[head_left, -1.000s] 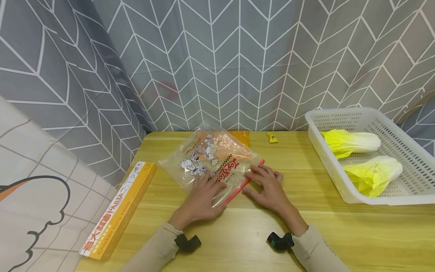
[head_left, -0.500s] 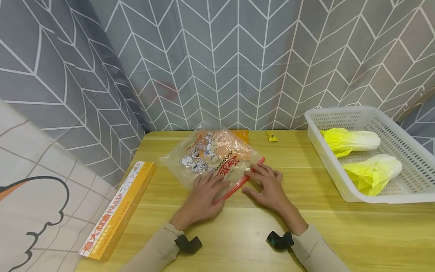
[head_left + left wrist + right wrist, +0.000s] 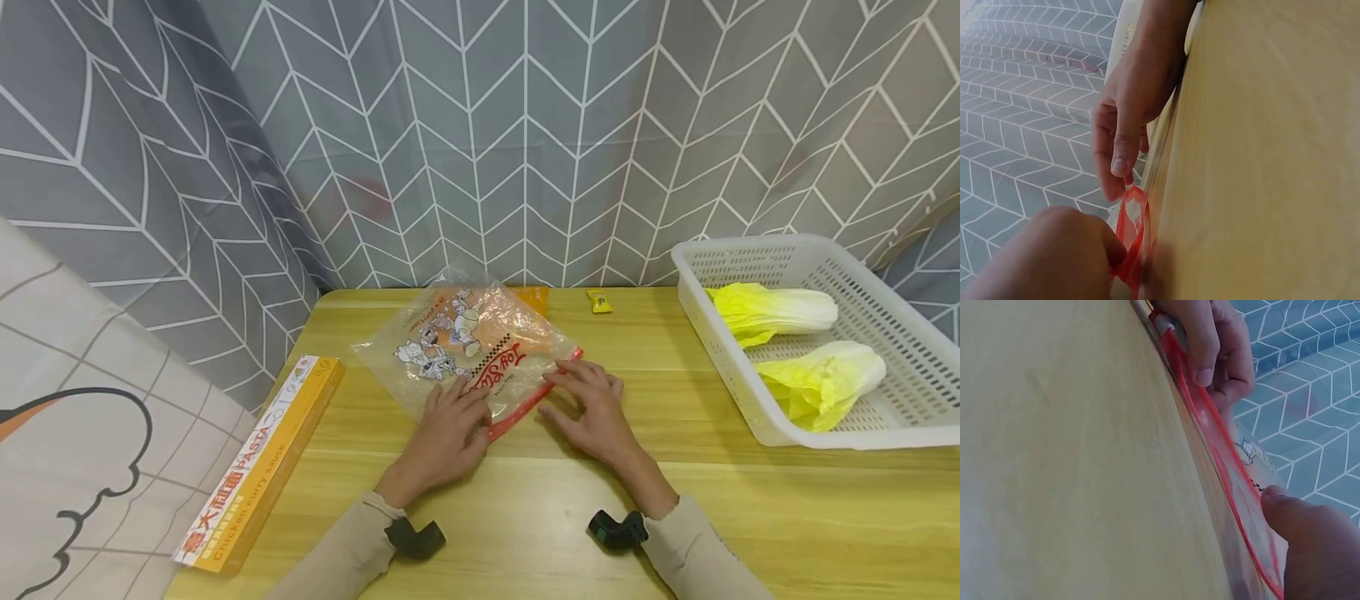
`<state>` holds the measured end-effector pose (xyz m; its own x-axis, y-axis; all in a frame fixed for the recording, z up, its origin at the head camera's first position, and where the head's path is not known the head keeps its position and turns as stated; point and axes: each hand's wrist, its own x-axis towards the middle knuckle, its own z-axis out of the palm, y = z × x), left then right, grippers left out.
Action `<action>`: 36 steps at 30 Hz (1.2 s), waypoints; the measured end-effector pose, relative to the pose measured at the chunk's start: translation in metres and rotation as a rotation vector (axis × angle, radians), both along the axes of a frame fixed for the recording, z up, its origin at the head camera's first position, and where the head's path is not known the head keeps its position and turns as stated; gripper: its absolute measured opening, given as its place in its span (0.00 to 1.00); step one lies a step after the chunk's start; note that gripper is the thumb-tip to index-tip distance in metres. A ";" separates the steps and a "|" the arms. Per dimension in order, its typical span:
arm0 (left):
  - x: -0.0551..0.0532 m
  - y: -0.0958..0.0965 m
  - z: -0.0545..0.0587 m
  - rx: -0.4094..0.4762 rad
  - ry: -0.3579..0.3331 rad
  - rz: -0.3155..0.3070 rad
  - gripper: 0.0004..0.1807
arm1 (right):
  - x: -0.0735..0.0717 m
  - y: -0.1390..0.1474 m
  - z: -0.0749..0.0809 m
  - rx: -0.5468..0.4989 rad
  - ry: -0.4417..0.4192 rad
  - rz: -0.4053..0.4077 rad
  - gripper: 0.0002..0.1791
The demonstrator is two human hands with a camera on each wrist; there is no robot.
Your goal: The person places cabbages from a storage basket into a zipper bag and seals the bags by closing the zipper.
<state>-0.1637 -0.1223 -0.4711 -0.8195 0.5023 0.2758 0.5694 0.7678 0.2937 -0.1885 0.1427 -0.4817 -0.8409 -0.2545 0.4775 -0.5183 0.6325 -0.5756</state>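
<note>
A clear zip bag (image 3: 510,321) with printed cartoon figures and a red zip strip lies flat on the table. My left hand (image 3: 446,433) rests its fingers on the bag's near side. Its thumb pinches the red edge, as the right wrist view shows, where the bag's mouth (image 3: 1210,434) gapes. At the strip's other end, my right hand (image 3: 592,412) touches the edge with relaxed fingers, its thumb spread apart from them. Something orange shows through the bag; whether it lies inside or beneath, I cannot tell.
Left on the table lies a long yellow pasta box (image 3: 262,462). An orange packet (image 3: 534,298) peeks from behind the bag, and a small yellow sachet (image 3: 599,302) sits at the back edge. On the right, a white plastic basket (image 3: 723,358) holds two cabbages (image 3: 840,375). A patterned curtain (image 3: 487,150) hangs behind.
The bag's red edge has shifted slightly under my left hand, whose thumb now lies over the strip's near end. My right hand has barely moved.
</note>
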 end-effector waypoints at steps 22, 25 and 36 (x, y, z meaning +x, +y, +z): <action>-0.001 -0.001 -0.004 0.065 0.026 -0.076 0.03 | -0.001 0.001 -0.004 0.050 0.027 0.093 0.17; -0.002 -0.001 -0.004 0.076 0.031 -0.096 0.03 | 0.001 0.000 -0.004 0.049 0.037 0.105 0.16; -0.003 -0.001 -0.006 0.162 0.071 -0.019 0.07 | 0.003 0.001 0.000 0.061 0.014 0.093 0.28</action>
<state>-0.1663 -0.1230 -0.4769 -0.7857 0.4618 0.4115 0.6072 0.7026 0.3709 -0.1855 0.1432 -0.4813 -0.8055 -0.3604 0.4705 -0.5844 0.6148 -0.5295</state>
